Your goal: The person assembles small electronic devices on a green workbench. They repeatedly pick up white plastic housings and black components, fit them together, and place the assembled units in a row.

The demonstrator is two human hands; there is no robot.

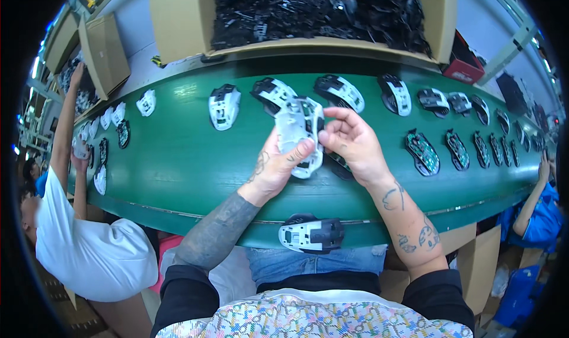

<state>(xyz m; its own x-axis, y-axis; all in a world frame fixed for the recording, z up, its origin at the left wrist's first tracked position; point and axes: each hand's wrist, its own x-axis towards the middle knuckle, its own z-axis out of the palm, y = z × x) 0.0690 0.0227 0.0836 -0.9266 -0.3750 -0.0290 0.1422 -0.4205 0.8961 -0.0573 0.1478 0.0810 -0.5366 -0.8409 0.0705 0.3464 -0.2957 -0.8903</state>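
Above the green belt, my left hand (274, 163) grips a white computer-mouse shell (291, 129), thumb across its lower face. The shell is upright, its open frame side toward my right. My right hand (358, 148) has thumb and index finger closed at the shell's right edge, on a small black part (320, 125) there; whether it is fixed to the shell I cannot tell. Partly behind my right hand lies a dark mouse base (339, 166). Closest to my body, a black-and-white mouse shell (311, 234) rests at the belt's near edge.
Along the far side of the green belt (178, 178) lie several white-and-black shells (225, 107). Mouse bases with green circuit boards (422, 152) line the right. A cardboard box (178, 24) of black parts stands beyond. Co-workers sit at left (89, 237) and right (539, 210).
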